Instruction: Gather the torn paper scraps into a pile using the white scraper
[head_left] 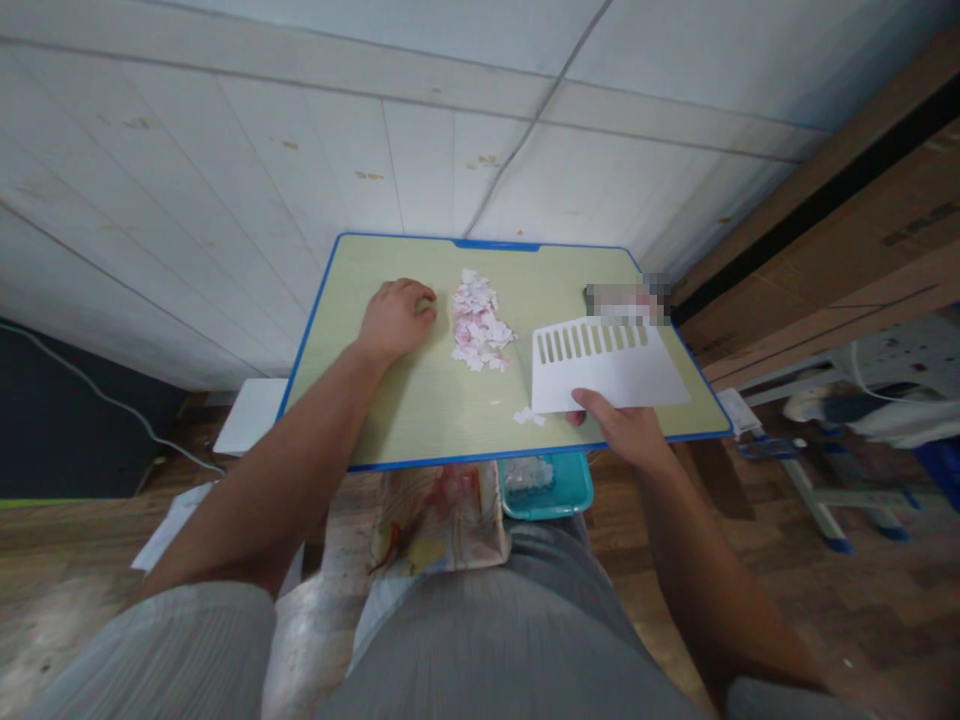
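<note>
My right hand [628, 428] grips a white sheet with a row of slots [611, 375] by its near edge, thumb on top and fingers beneath. The sheet is tilted above the right side of a pale green tabletop with a blue rim [420, 420]. My left hand [397, 318] is at the table's left part, its fingers loosely bent and a gap between thumb and forefinger; nothing shows in it. Just right of that hand lies a heap of small white and pink paper pieces [476, 320]. A few loose white pieces [529, 416] lie near the front edge, by the sheet's corner.
Behind the sheet is a blurred-out item [626, 300]. Below the table's front edge are a teal basin [574, 487] with clear contents and a patterned cloth or bag [442, 520] by my lap. A white panelled wall [420, 150] stands behind; cardboard boxes [847, 230] are at right.
</note>
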